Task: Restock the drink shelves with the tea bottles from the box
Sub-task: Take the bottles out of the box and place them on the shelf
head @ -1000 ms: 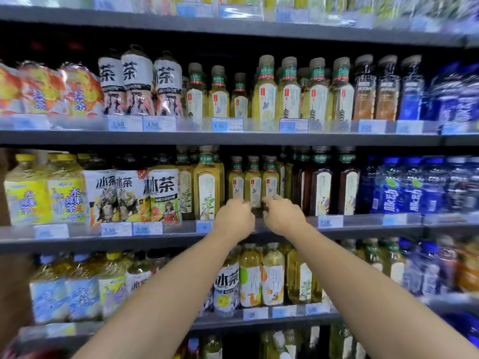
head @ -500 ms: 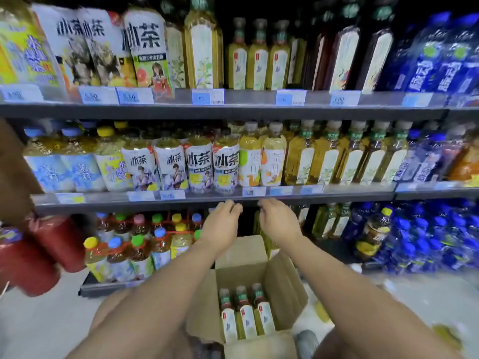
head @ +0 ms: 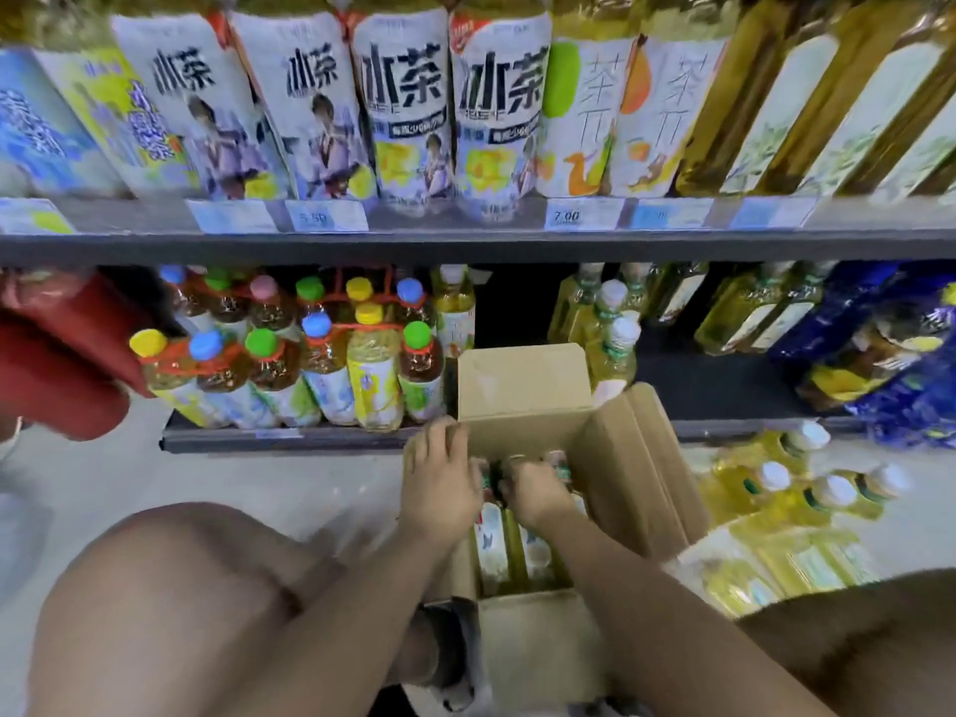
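An open cardboard box (head: 522, 390) stands on the floor between my knees, in front of the bottom shelf (head: 289, 439). Upright tea bottles (head: 491, 548) with yellow-green liquid and white labels fill its left side. Both hands are down inside the box. My left hand (head: 439, 483) curls over the top of a bottle by the box's left wall. Just beside it, my right hand (head: 538, 494) has its fingers wrapped round the neck of a neighbouring bottle. The caps are mostly hidden under my fingers and blurred.
Small bottles with coloured caps (head: 320, 364) crowd the bottom shelf left of the box. A dark gap (head: 512, 302) lies behind the box. Wrapped packs of yellow bottles (head: 776, 514) lie on the floor to the right. The shelf above (head: 465, 243) holds tall tea bottles. Red packs (head: 57, 354) hang at the left.
My view has dropped from the upper shelves to the floor. Both hands came down from the middle shelf edge into the box and closed on bottle tops.
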Available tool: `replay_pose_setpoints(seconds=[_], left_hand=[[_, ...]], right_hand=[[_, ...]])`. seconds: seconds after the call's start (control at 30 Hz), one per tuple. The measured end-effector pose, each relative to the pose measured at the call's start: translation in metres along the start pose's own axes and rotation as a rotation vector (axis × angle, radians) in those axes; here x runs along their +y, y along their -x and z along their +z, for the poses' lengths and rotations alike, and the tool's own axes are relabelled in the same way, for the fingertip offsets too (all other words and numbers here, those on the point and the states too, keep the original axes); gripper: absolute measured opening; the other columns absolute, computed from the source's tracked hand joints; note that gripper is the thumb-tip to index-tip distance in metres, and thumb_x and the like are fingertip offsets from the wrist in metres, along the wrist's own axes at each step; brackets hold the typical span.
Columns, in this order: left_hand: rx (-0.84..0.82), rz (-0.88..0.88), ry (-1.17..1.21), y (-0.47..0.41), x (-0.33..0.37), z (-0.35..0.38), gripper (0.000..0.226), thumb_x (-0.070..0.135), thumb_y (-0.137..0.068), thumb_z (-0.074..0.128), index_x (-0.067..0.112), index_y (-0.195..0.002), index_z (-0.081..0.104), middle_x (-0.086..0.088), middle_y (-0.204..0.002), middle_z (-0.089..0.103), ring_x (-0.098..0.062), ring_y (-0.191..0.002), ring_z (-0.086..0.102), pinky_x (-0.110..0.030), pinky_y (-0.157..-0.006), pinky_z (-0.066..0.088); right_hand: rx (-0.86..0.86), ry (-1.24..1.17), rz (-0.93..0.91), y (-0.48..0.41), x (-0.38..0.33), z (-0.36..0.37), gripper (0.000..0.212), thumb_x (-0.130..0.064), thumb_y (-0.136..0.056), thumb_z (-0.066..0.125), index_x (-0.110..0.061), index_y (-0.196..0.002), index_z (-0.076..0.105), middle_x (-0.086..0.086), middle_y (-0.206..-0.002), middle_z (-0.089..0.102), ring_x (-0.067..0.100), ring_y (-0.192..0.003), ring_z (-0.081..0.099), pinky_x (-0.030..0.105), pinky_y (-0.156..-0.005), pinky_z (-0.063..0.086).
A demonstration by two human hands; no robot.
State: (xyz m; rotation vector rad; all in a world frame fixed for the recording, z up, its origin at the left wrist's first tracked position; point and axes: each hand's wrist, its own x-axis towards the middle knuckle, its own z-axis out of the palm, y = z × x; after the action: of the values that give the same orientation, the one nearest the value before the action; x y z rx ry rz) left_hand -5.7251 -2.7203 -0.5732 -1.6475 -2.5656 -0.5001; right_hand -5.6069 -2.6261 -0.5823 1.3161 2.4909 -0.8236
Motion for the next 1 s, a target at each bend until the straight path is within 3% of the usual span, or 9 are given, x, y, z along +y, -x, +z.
replay_pose_setpoints(seconds=[0.3, 0.53, 0.63, 0.7, 0.77, 0.9, 1.0], left_hand=[[0.132, 0.000, 0.064, 0.008, -0.013, 0.020, 0.042, 0.024, -0.094, 0.051, 0.011, -0.134, 0.060, -0.007, -0.137, 0.057, -0.029, -0.121, 0.053, -0.050, -0.107, 0.039], [0.090, -0.001, 0.077, 0.007, -0.010, 0.018, 0.044, 0.027, -0.099, 0.043, 0.011, -0.137, 0.057, -0.005, -0.142, 0.053, -0.027, -0.124, 0.051, -0.045, -0.108, 0.038], [0.055, -0.020, 0.076, 0.008, -0.009, 0.015, 0.045, 0.028, -0.099, 0.040, 0.013, -0.139, 0.055, -0.003, -0.144, 0.051, -0.026, -0.126, 0.050, -0.045, -0.109, 0.036], [0.039, -0.043, 0.070, 0.008, -0.008, 0.014, 0.046, 0.029, -0.099, 0.038, 0.014, -0.138, 0.056, -0.003, -0.144, 0.052, -0.026, -0.126, 0.050, -0.046, -0.110, 0.036], [0.030, -0.044, 0.038, 0.008, -0.005, 0.011, 0.045, 0.029, -0.099, 0.038, 0.013, -0.136, 0.057, -0.005, -0.143, 0.052, -0.027, -0.127, 0.048, -0.047, -0.113, 0.033], [-0.031, 0.037, -0.017, 0.010, 0.007, -0.010, 0.045, 0.033, -0.100, 0.035, 0.012, -0.131, 0.060, -0.008, -0.144, 0.050, -0.026, -0.136, 0.041, -0.051, -0.119, 0.023], [-0.194, 0.077, 0.045, 0.014, 0.027, -0.028, 0.065, 0.057, -0.098, 0.027, 0.018, -0.150, 0.036, -0.004, -0.149, 0.045, -0.021, -0.142, 0.034, -0.049, -0.120, 0.017]], right_hand=[[-0.139, -0.011, 0.088, -0.048, -0.027, 0.030, 0.032, -0.019, -0.103, 0.040, -0.005, -0.126, 0.057, 0.017, -0.132, 0.059, 0.033, -0.124, 0.054, 0.040, -0.105, 0.040], [-0.222, -0.368, 0.249, -0.064, -0.017, 0.033, 0.042, -0.031, -0.094, 0.059, -0.006, -0.128, 0.057, 0.009, -0.128, 0.062, 0.026, -0.119, 0.057, 0.027, -0.096, 0.043], [-0.125, -0.558, 0.221, -0.048, -0.005, 0.024, 0.051, -0.055, -0.079, 0.067, -0.015, -0.111, 0.069, 0.003, -0.105, 0.073, 0.020, -0.099, 0.067, 0.033, -0.091, 0.053], [-0.098, -0.634, 0.169, -0.035, 0.001, 0.019, 0.048, -0.058, -0.077, 0.068, -0.019, -0.104, 0.071, -0.002, -0.096, 0.074, 0.017, -0.095, 0.069, 0.033, -0.085, 0.054], [-0.061, -0.673, 0.118, -0.015, -0.003, 0.005, 0.042, -0.055, -0.078, 0.069, -0.020, -0.102, 0.070, -0.004, -0.095, 0.074, 0.015, -0.094, 0.069, 0.031, -0.084, 0.053], [0.088, -0.816, 0.054, 0.016, -0.005, -0.028, 0.025, -0.030, -0.090, 0.069, -0.011, -0.108, 0.068, -0.003, -0.094, 0.071, 0.005, -0.085, 0.065, 0.017, -0.073, 0.048], [0.182, -0.926, 0.025, 0.027, -0.010, -0.061, 0.027, -0.031, -0.090, 0.070, -0.011, -0.108, 0.071, 0.005, -0.099, 0.074, 0.013, -0.090, 0.068, 0.025, -0.080, 0.054]])
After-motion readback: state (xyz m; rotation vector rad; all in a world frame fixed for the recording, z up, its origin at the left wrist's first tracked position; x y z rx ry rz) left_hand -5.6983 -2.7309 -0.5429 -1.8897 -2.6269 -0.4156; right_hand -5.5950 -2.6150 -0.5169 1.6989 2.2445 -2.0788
